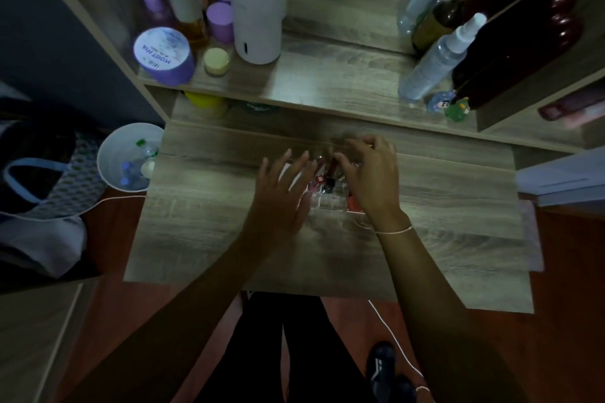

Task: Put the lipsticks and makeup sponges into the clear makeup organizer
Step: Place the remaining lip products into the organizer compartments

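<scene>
The clear makeup organizer [330, 203] stands on the wooden table, mostly covered by both hands. Several lipsticks [327, 181] stand in its compartments, one with a red cap. An orange-pink makeup sponge [353, 203] shows under my right palm, at the organizer's right side. My left hand [281, 193] rests against the organizer's left side with its fingers spread. My right hand [370, 173] hovers over the organizer's back right; its fingertips pinch the top of a dark lipstick [333, 167]. The picture is dim and blurred.
The raised shelf behind holds a white cylinder device [257, 5], purple jars [163, 56], bottles and spray bottles [435, 59]. A white bin [129, 157] with bottles stands left of the table. A bag [42, 180] lies further left. A white cable [393, 337] runs on the floor.
</scene>
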A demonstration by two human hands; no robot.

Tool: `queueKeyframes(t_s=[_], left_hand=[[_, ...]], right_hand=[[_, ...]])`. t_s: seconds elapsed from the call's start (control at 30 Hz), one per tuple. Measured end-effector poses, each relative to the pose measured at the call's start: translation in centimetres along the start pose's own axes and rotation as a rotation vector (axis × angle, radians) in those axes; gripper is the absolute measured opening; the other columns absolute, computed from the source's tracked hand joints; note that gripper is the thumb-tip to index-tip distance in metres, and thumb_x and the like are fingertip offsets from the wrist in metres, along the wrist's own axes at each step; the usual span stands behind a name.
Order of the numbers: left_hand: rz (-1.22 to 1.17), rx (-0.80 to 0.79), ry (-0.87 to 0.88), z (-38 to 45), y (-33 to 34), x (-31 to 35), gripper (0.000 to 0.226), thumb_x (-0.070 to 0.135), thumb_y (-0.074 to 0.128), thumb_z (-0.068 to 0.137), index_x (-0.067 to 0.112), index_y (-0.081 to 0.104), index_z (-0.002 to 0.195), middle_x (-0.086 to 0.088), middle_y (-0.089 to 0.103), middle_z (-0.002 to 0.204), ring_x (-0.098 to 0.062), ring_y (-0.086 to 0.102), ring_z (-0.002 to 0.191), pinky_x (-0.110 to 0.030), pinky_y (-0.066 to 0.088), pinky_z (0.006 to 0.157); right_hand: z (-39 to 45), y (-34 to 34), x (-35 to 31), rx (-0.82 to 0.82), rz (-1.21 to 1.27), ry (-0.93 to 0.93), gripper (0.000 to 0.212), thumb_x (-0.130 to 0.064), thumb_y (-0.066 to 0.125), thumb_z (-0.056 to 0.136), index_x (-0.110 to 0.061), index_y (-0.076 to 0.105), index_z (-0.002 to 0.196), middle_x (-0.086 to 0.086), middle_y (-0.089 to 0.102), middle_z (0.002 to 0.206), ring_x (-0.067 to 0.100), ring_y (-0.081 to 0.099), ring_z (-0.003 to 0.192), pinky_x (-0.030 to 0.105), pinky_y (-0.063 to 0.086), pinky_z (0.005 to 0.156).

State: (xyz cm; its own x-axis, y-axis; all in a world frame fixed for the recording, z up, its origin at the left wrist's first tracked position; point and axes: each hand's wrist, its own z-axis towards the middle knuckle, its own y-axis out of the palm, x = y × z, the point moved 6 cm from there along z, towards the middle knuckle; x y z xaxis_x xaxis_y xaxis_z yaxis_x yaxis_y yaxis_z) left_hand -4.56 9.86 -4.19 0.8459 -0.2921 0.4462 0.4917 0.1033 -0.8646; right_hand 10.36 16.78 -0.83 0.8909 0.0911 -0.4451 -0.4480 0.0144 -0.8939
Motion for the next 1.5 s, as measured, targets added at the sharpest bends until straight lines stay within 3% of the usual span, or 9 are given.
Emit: queueKeyframes(t_s=[0.3, 0.43, 1.27, 1.43, 1.5], left_hand=[[0.102, -0.112, 0.014, 1.4, 1.8, 0.1, 0.050, 0.031, 0.041, 0.092, 0.014, 0.043, 0.139, -0.010, 0.045, 0.145, -0.032, 0.038, 0.134, -0.061, 0.024, 0.108], [0.086, -0.103, 0.018, 1.2, 1.7, 0.0, 0.050, 0.031, 0.040, 0.093, 0.015, 0.040, 0.139, -0.010, 0.044, 0.145, -0.031, 0.037, 0.135, -0.059, 0.020, 0.110], [0.023, -0.112, -0.024, 0.5, 0.4, -0.2, 0.050, 0.035, 0.035, 0.094, 0.013, 0.039, 0.139, -0.019, 0.042, 0.145, -0.033, 0.037, 0.135, -0.058, 0.015, 0.110], [0.019, -0.128, -0.024, 0.3, 0.4, -0.4, 0.052, 0.036, 0.034, 0.094, 0.012, 0.038, 0.141, -0.018, 0.040, 0.146, -0.033, 0.036, 0.136, -0.059, 0.017, 0.110], [0.031, -0.116, -0.019, 0.3, 0.3, -0.3, 0.052, 0.035, 0.035, 0.094, 0.012, 0.037, 0.141, -0.017, 0.040, 0.147, -0.032, 0.035, 0.136, -0.059, 0.016, 0.111]], right_hand=[[0.1, 0.8, 0.7, -0.076, -0.018, -0.019, 0.017, -0.029, 0.064, 0.088, -0.021, 0.071, 0.101, 0.003, 0.065, 0.105, 0.028, 0.050, 0.103, 0.045, 0.043, 0.087], [-0.5, 1.0, 1.1, -0.066, -0.014, -0.031, 0.019, -0.030, 0.066, 0.087, -0.023, 0.071, 0.104, 0.001, 0.066, 0.104, 0.026, 0.050, 0.101, 0.040, 0.039, 0.083], [-0.5, 1.2, 0.9, -0.105, -0.027, -0.076, 0.027, -0.034, 0.064, 0.087, -0.025, 0.067, 0.112, 0.000, 0.067, 0.112, 0.025, 0.050, 0.104, 0.041, 0.040, 0.087], [-0.7, 0.7, 0.9, -0.099, 0.000, -0.078, 0.039, -0.037, 0.063, 0.088, -0.022, 0.060, 0.124, 0.004, 0.064, 0.122, 0.025, 0.051, 0.113, 0.043, 0.041, 0.096], [-1.1, -0.1, 0.8, -0.015, 0.062, -0.071, 0.042, -0.036, 0.061, 0.091, -0.019, 0.054, 0.130, 0.006, 0.060, 0.127, 0.022, 0.050, 0.118, 0.037, 0.040, 0.102]])
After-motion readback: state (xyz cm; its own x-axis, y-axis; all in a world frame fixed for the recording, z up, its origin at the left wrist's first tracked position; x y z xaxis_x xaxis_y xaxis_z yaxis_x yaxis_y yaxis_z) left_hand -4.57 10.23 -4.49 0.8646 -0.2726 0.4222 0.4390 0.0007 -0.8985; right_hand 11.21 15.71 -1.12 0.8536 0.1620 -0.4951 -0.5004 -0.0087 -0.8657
